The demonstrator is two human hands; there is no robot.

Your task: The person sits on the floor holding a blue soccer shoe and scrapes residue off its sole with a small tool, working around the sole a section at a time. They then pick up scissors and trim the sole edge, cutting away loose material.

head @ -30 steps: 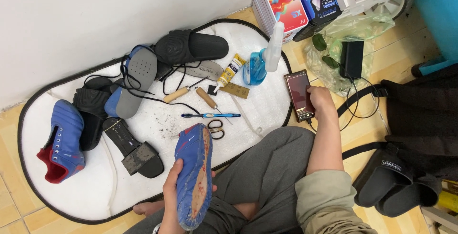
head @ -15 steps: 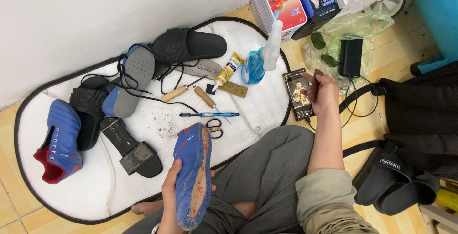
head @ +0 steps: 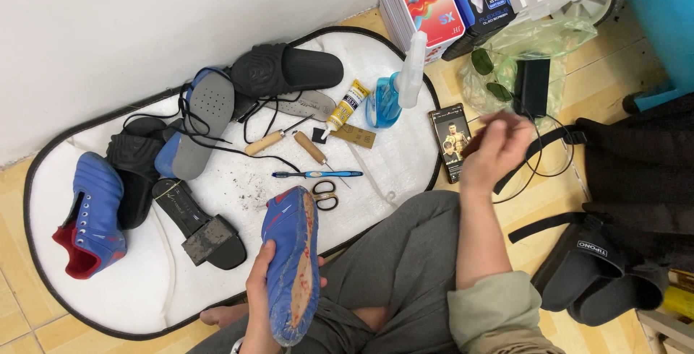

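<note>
My left hand [head: 262,285] grips a worn blue shoe sole [head: 293,260] by its edge, over my lap in grey trousers. My right hand [head: 495,150] hovers blurred and empty beside a black phone [head: 450,141] lying on the tiled floor with its screen lit. On the white mat [head: 130,289] in front of me lie a blue toothbrush [head: 318,174], small black scissors [head: 327,195], two wooden-handled awls [head: 307,146] and a yellow glue tube [head: 345,107].
A blue shoe upper [head: 90,213], black sandals [head: 293,71], a grey insole [head: 202,123] and a heeled shoe [head: 199,224] lie on the mat. A blue spray bottle [head: 394,90] stands near stacked boxes [head: 463,0]. Black slides [head: 600,274] and a bag sit to the right.
My right hand has let go of the phone, which now lies on the floor, and has lifted away to the right. The left hand still holds the sole.
</note>
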